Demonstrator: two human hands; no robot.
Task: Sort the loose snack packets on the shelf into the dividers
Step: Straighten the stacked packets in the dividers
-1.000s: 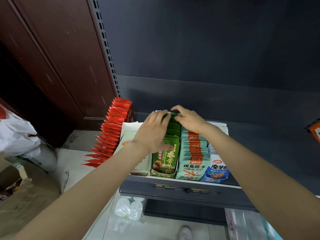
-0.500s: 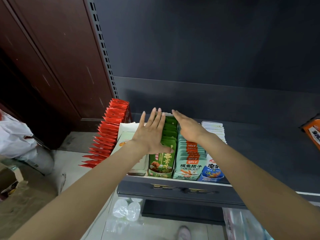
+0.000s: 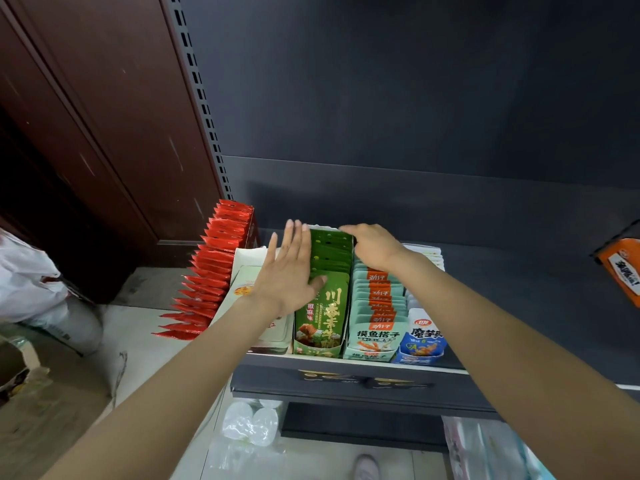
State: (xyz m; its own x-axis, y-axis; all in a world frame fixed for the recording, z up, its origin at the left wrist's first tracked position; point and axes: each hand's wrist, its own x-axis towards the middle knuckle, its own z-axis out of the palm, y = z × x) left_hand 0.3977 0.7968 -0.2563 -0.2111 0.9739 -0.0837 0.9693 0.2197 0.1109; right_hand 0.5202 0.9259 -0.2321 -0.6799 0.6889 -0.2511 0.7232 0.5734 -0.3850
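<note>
Both hands sit on the same row of packets. The left hand (image 3: 289, 271) lies flat with its fingers straight and together, its palm against the left flank of the green packets (image 3: 327, 271) and its thumb resting on the front packet; it holds nothing. The right hand (image 3: 372, 247) is laid palm-down over the far end of that green row and the teal row next to it, fingers stretched toward the left and gripping nothing.

The shelf (image 3: 346, 382) carries five rows that can be counted. From left to right: red packets (image 3: 211, 271) standing in a slanted line that overhangs the shelf's left end, a pale box (image 3: 242, 282) partly hidden under the left forearm, the green packets in their own divider, the teal packets (image 3: 379, 306) with orange labels, and the blue-and-white packets (image 3: 424, 341) at the right. The packets within each row overlap too tightly to count.

One orange packet (image 3: 621, 268) lies well apart at the far right edge. One white bag (image 3: 31, 282) sits on the floor to the left.
</note>
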